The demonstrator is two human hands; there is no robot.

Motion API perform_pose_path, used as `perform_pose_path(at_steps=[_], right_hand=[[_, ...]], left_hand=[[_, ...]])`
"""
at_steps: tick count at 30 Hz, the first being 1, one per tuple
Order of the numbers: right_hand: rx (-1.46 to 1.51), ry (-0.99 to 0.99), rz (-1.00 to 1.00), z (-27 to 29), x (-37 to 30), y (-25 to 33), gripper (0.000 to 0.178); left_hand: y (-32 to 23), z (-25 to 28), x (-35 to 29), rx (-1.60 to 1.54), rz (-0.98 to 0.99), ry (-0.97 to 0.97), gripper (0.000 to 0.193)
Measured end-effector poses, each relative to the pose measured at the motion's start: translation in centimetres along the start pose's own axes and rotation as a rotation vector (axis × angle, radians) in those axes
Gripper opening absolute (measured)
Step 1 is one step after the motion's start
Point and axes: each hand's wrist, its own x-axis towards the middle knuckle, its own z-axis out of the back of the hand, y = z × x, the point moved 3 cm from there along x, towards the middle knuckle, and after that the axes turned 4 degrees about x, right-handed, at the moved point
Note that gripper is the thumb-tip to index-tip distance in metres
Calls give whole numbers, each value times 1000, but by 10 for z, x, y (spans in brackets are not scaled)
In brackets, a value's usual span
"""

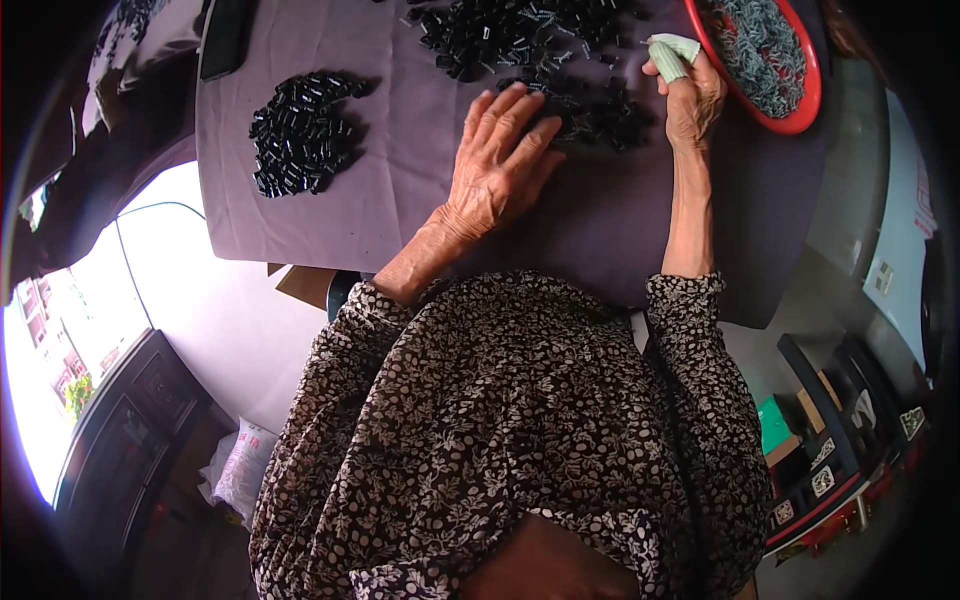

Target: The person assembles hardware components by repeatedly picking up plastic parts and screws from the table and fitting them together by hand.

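We see our left hand (503,160) palm-down, fingers slightly apart, fingertips at the near edge of the scattered black pieces (465,48) on the purple-grey tablecloth (400,205). Our right hand (697,108), with pale green finger covers (670,62), is curled just left of the red tray (810,92) of grey screws (765,60); we can't tell if its fingers pinch anything. We mark a separate black heap (305,135) left of our left hand, near a flat black object (226,38).
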Motion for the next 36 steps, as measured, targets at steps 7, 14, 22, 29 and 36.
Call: perform_pose_path(at_steps=[7,14,22,29,36], right_hand=[[-15,0,-2,-2,-1,0,12],[-15,11,0,0,1,-2,13],[-48,13,31,1,0,-3,13],[32,17,-41,-1,0,-8,13],[-11,5,-22,0,0,-3,13]], left_hand=[[-1,-12,7,17,-18,8,39],[-6,4,-2,-70,-59,-57,30],[24,14,7,70,75,-165,16],[37,4,35,151,161,-114,13],[38,3,56,263,178,150,13]])
